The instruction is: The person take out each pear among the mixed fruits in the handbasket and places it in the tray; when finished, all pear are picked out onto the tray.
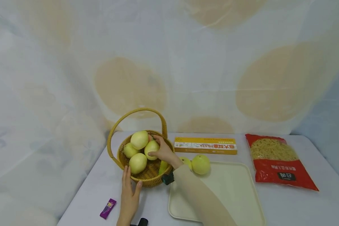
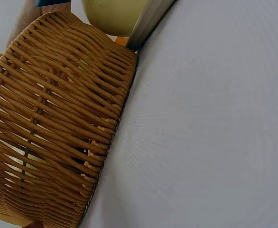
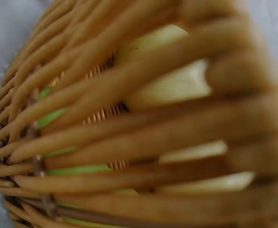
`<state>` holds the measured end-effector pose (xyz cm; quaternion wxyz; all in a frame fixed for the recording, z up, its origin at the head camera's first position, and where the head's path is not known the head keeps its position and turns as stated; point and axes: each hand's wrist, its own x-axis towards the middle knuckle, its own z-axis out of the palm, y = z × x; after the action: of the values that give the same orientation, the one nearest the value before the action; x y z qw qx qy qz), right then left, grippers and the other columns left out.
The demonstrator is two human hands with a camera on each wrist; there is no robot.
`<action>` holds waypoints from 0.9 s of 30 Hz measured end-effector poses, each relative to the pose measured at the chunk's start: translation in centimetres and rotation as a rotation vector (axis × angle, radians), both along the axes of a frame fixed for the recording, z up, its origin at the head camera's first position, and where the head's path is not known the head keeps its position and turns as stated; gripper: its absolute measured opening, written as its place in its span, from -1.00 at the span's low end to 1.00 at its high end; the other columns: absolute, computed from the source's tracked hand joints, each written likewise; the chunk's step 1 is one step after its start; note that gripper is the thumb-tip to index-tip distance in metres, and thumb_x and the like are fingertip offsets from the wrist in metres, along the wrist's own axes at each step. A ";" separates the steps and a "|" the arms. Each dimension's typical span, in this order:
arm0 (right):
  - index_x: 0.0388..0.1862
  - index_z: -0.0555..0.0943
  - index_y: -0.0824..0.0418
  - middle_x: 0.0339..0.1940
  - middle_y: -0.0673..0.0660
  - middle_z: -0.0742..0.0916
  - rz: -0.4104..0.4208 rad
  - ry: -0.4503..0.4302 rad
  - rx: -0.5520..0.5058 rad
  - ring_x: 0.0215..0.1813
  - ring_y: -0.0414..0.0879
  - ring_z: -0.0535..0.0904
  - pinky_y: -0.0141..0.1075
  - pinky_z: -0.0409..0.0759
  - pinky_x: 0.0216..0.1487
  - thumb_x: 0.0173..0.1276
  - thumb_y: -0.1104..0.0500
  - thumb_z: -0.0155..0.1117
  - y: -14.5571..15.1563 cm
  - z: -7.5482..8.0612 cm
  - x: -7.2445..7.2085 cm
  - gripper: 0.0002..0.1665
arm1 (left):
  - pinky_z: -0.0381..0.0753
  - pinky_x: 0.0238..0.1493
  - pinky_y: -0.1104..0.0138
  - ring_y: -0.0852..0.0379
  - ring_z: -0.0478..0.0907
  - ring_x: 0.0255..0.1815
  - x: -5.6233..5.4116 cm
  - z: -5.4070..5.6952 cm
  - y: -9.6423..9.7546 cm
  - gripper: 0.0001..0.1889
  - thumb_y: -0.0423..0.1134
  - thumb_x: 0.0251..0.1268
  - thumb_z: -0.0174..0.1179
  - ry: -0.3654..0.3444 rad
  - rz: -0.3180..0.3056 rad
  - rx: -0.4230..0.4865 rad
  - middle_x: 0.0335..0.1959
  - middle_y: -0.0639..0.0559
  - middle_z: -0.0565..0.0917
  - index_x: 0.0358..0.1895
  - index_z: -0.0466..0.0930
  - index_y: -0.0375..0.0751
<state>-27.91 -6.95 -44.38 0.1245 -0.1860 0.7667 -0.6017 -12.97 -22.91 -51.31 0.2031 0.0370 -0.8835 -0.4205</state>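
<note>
A wicker basket point(image 1: 149, 182) with a tall handle holds several yellow-green apples. My right hand point(image 1: 166, 153) reaches over its right rim, thumb and fingers curled round one apple point(image 1: 151, 150) inside. Against the near left rim rest the fingers of my left hand point(image 1: 131, 194), held straight with the thumb apart. Other apples point(image 1: 137, 163) lie close to the gripped one, and a green item point(image 1: 163, 167) shows low on the right. Woven basket wall point(image 2: 58, 109) fills much of the left wrist view. In the right wrist view, pale fruit point(image 3: 177, 88) shows through the weave.
Right of the basket lies a cream tray point(image 1: 228, 188), with two apples point(image 1: 201, 164) at its far left corner. Behind it is a pasta box point(image 1: 205, 145). A red pasta bag point(image 1: 282, 169) lies far right, and a small purple packet point(image 1: 108, 208) near left.
</note>
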 end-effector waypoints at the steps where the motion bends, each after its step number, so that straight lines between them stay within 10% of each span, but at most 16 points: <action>1: 0.53 0.07 0.16 0.47 0.34 0.30 -0.003 0.003 0.002 0.47 0.23 0.24 0.10 0.37 0.38 0.26 0.20 0.37 -0.1 0.0 0.0 -0.04 | 0.09 0.44 -0.25 -0.26 -0.09 0.57 0.0 0.1 -0.1 -0.23 -0.14 0.43 0.11 -0.002 -0.001 0.002 0.60 -0.15 -0.10 0.57 -0.11 -0.04; 16: 0.47 0.21 0.24 0.37 0.28 0.46 -0.022 0.037 0.175 0.28 0.20 0.48 0.03 0.52 0.24 0.20 0.20 0.42 -1.0 -0.4 -0.5 -0.09 | 0.06 0.45 -0.25 -0.25 -0.11 0.58 -0.1 0.0 0.2 -0.23 -0.13 0.44 0.10 -0.032 -0.012 0.033 0.61 -0.09 -0.13 0.57 -0.12 -0.02; 27: 0.20 0.46 0.19 0.30 0.24 0.49 -0.101 0.088 0.105 0.32 0.17 0.41 0.05 0.46 0.29 0.11 0.41 0.39 -1.7 -1.1 -0.4 -0.36 | 0.08 0.44 -0.25 -0.26 -0.10 0.58 -0.2 0.1 0.1 -0.22 -0.16 0.43 0.11 -0.020 0.003 0.017 0.60 -0.14 -0.11 0.57 -0.13 -0.03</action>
<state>-28.33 -8.62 -45.44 0.0699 -0.1666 0.8104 -0.5573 -13.17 -22.84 -51.18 0.1944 0.0442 -0.8819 -0.4272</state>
